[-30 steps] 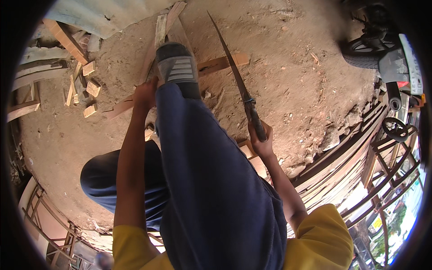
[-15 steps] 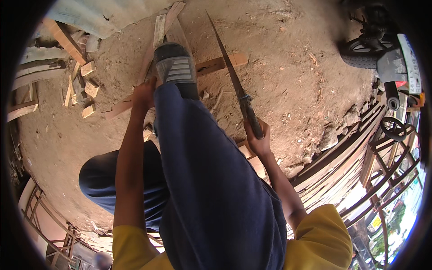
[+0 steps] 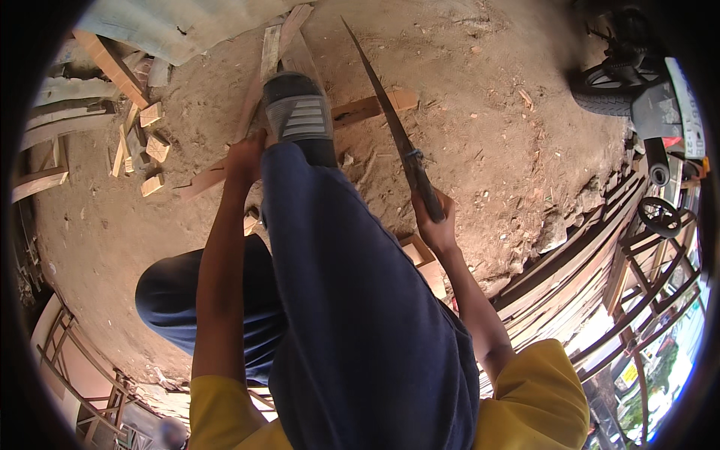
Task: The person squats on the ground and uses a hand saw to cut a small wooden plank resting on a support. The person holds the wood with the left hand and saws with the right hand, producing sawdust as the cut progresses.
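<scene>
My right hand (image 3: 439,225) is wrapped round the dark handle of a handsaw (image 3: 395,124), whose long tapering blade points away from me, raised over the ground. Beside my foot, my left hand (image 3: 244,159) is closed at the edge of a wooden board (image 3: 301,56); its fingertips are partly hidden. My shoe, a dark sandal (image 3: 298,112) with pale stripes, presses down on the boards. Another reddish plank (image 3: 379,106) lies crosswise under them, passing beneath the saw blade. A jagged-ended piece of wood (image 3: 204,181) sticks out left of my left hand.
Wood offcuts (image 3: 157,148) lie on the dirt floor at the left. A corrugated sheet (image 3: 176,26) is at the far left. Stacked planks (image 3: 566,259) run along the right, below a parked motorcycle (image 3: 619,79). A small wooden box-like piece (image 3: 426,259) sits by my right forearm.
My right hand and the saw handle have shifted slightly right and toward me. The left hand stays at the board, and the whole view has moved a little.
</scene>
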Demonstrator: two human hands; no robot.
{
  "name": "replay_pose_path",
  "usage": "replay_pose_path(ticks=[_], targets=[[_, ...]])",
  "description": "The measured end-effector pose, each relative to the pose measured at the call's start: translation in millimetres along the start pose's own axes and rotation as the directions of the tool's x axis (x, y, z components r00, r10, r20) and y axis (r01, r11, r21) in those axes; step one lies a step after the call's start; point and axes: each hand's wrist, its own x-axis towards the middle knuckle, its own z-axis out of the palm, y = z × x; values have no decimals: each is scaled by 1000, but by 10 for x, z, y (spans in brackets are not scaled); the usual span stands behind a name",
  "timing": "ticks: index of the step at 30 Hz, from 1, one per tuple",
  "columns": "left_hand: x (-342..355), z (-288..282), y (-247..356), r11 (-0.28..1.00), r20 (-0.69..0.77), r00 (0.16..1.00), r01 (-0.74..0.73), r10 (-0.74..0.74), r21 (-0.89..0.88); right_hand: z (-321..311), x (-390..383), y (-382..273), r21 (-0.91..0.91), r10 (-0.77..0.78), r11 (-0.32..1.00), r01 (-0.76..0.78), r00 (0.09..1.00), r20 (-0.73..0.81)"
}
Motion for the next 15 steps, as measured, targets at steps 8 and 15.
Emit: replay_pose_path(ticks=[8, 15], targets=[[52, 170, -149, 986, 1, 996, -90, 91, 138, 163, 244, 3, 69, 12, 998, -11, 1000, -6], [10, 136, -144, 993, -31, 993, -114, 115, 28, 76, -51, 99, 27, -39, 999, 39, 999, -18]])
